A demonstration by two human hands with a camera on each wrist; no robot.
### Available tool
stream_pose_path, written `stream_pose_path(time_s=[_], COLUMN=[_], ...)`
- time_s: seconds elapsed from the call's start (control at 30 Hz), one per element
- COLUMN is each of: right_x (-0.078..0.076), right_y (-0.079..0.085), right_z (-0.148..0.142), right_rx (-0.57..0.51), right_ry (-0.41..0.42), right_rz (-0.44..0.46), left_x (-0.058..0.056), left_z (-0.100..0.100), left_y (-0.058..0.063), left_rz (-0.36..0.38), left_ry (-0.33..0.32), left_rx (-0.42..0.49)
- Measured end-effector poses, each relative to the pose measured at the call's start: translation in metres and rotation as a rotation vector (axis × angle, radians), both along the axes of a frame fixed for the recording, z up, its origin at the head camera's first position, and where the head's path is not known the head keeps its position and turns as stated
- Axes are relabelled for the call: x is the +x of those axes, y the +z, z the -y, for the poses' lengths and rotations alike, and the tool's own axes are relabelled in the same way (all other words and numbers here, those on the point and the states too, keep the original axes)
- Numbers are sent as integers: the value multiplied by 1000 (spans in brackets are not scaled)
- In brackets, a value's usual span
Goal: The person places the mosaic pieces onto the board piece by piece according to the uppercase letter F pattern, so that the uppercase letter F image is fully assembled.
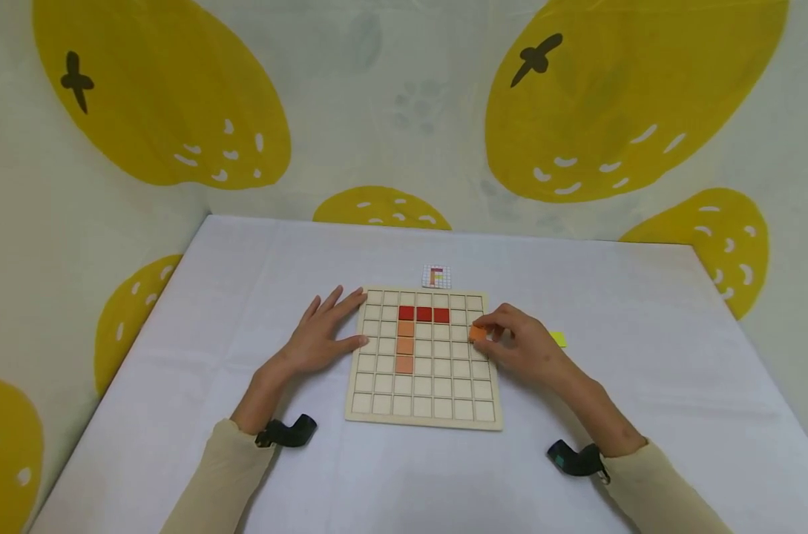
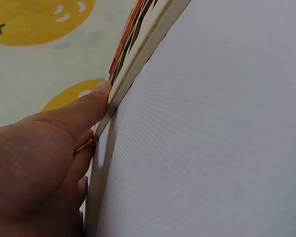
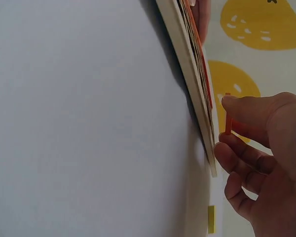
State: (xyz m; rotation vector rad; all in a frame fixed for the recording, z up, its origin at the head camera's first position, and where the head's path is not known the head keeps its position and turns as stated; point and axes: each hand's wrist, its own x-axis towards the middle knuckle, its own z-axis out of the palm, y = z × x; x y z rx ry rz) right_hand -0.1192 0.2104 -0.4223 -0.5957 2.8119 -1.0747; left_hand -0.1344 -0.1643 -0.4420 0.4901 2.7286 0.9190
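Observation:
A wooden grid board (image 1: 424, 426) lies on the table, with three red tiles (image 1: 424, 314) in a row and three light orange tiles (image 1: 405, 345) in a column below the leftmost red one. My left hand (image 1: 320, 335) rests at the board's left edge, fingers spread, its thumb and fingertips on the frame. Over the right edge of the board, my right hand (image 1: 527, 343) pinches an orange tile (image 1: 478, 334) between thumb and fingers. In the right wrist view that tile (image 3: 228, 114) stands on edge in the pinch, above the board's surface.
A small pattern card (image 1: 437, 277) with a coloured figure on a grid lies just behind the board. Partly behind the right hand, a yellow tile (image 1: 559, 339) lies on the white tablecloth (image 1: 644, 311). A fruit-printed cloth (image 1: 377, 111) hangs around the table.

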Motion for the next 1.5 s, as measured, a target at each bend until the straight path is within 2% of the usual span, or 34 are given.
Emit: stream_pose_path(time_s=[0.3, 0.8, 1.03, 1.5], right_x=[3, 14, 22, 34], right_y=[7, 13, 12, 12], right_z=[27, 71, 83, 98], right_rx=[14, 32, 61, 124], right_ry=[31, 136, 193, 212], right_rz=[89, 186, 141, 117], left_x=[-1, -2, -2, -1], left_z=[0, 1, 1, 0], left_y=[-1, -4, -3, -1], left_rz=[6, 14, 15, 5], left_ry=[0, 1, 2, -2], left_rx=[-10, -6, -7, -2])
